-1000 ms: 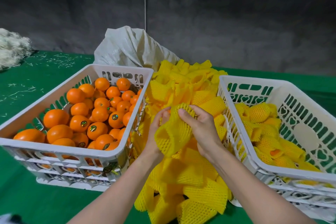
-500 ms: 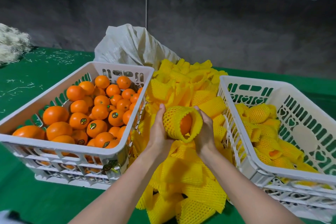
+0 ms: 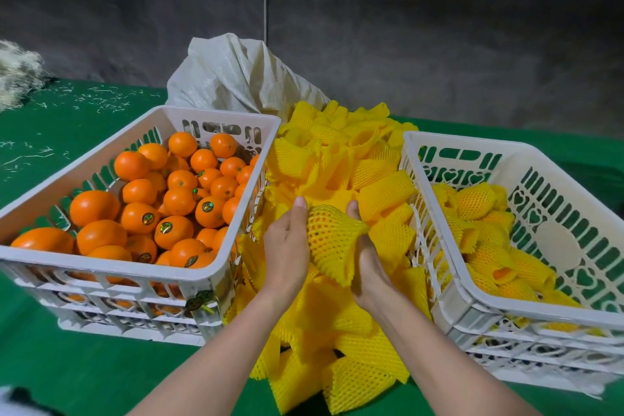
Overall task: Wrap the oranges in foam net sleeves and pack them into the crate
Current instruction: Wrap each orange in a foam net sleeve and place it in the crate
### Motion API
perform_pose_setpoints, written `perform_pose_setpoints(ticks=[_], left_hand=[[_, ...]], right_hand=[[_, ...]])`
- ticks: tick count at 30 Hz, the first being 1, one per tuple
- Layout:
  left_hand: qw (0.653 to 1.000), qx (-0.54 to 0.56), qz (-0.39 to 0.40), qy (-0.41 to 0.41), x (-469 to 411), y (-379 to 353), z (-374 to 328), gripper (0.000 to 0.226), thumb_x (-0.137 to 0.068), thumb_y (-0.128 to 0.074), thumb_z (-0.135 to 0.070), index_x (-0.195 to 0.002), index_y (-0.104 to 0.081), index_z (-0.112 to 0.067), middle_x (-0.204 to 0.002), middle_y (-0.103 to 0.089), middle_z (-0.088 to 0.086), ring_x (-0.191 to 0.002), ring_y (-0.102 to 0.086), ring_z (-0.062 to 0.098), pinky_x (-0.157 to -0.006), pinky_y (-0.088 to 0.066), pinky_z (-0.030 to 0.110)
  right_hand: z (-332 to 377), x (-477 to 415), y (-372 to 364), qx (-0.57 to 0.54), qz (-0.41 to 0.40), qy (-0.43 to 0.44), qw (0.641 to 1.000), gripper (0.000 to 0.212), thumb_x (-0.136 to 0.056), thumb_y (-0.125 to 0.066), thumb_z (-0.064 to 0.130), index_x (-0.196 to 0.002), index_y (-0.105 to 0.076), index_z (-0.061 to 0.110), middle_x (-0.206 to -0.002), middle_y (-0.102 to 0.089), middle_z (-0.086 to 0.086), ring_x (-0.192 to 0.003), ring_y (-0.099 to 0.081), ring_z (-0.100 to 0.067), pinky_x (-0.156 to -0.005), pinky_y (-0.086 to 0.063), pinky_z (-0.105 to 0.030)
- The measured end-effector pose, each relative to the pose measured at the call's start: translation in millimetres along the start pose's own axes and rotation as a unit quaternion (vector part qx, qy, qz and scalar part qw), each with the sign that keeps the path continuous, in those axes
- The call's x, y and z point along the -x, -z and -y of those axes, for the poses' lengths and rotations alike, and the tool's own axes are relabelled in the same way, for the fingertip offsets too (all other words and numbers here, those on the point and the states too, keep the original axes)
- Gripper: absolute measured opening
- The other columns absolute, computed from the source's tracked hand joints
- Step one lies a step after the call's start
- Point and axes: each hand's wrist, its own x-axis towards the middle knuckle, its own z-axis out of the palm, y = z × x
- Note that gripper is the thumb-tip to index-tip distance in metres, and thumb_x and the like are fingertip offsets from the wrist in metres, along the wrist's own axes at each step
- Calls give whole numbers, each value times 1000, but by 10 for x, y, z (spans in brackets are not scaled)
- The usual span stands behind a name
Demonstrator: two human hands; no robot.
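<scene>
Head view: a white slatted plastic crate (image 3: 101,267) brims with glossy bare oranges (image 3: 172,230); left hand (image 3: 287,246) and right hand (image 3: 369,270) each have a curled grip on one netted orange (image 3: 332,240), its yellow foam mesh stretched, above the crumpled sleeve pile (image 3: 337,331); wrapped oranges (image 3: 476,201) lie in the right crate (image 3: 540,313) on the green worktop (image 3: 84,375)

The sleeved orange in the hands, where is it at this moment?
In the head view the sleeved orange is central, held between the left hand and right hand above the sleeve pile, between the orange crate and the packing crate.
</scene>
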Motion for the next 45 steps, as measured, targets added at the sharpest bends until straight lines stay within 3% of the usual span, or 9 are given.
perform_pose_setpoints(ticks=[7,10,13,18,28,31,33,38,45], left_hand=[[977,-122,-103,-141,-30,-54,10,44,-88,-65,-19,-49,-45,-14,-53,-40,-2,-52,-37,7,-55,-30,25],[985,40,-163,38,-4,-130,-58,52,-92,-59,-31,-51,-30,-19,-48,-26,-4,-45,-23,8,-48,-21,26],[926,182,-185,273,-117,-117,-71,47,-93,-51,-48,-58,-34,-22,-56,-36,-4,-55,-37,12,-60,-33,30],[905,229,-69,352,-185,24,-18,24,-92,-58,-39,-83,-60,-17,-64,-71,3,-67,-68,23,-61,-52,36],[954,108,37,278,-181,74,44,35,-87,-56,-49,-75,-67,-17,-62,-72,-2,-61,-69,15,-57,-52,27],[956,94,69,270,-165,94,12,41,-83,-53,-58,-90,-69,-21,-83,-75,0,-88,-69,21,-78,-56,37],[938,120,114,304,-148,136,-4,37,-83,-50,-62,-93,-69,-32,-89,-75,-3,-92,-68,22,-91,-51,46],[880,189,228,371,-141,112,-61,45,-83,-46,-64,-81,-78,-31,-80,-75,2,-69,-72,22,-60,-58,35],[879,210,247,350,-101,79,-19,35,-73,-64,-46,-96,-74,-22,-99,-74,8,-87,-72,23,-64,-58,35]], right_hand=[[-114,-128,-39,0,-94,24,995,59,-90,-44,57,-118,-61,8,-109,-67,-18,-99,-64,-33,-89,-50,-49],[-101,-159,-66,-30,-87,2,996,37,-90,-52,46,-92,-72,15,-89,-72,-13,-88,-65,-32,-87,-49,-47],[-105,-172,-23,-18,-110,2,994,38,-89,-57,37,-56,-67,21,-73,-71,-2,-84,-66,-30,-83,-49,-43],[-52,-160,18,-60,-77,-20,995,21,-87,-57,37,-73,-67,24,-65,-69,-1,-65,-63,-22,-57,-48,-29],[-84,-126,9,-60,14,-22,998,29,-89,-50,34,-66,-64,22,-67,-62,-4,-62,-57,-18,-58,-42,-29],[-55,-119,29,-52,22,9,998,35,-89,-51,33,-65,-73,20,-69,-69,-4,-61,-64,-16,-57,-51,-26],[-2,-93,31,-31,17,45,998,29,-91,-50,32,-81,-73,19,-84,-73,-8,-75,-68,-20,-69,-54,-32],[9,-102,106,100,-39,147,983,30,-97,-41,26,-119,-59,18,-129,-54,-13,-119,-51,-26,-102,-41,-48],[22,-52,243,145,10,189,971,27,-98,-43,20,-116,-47,40,-134,-43,0,-118,-46,-14,-92,-45,-34]])
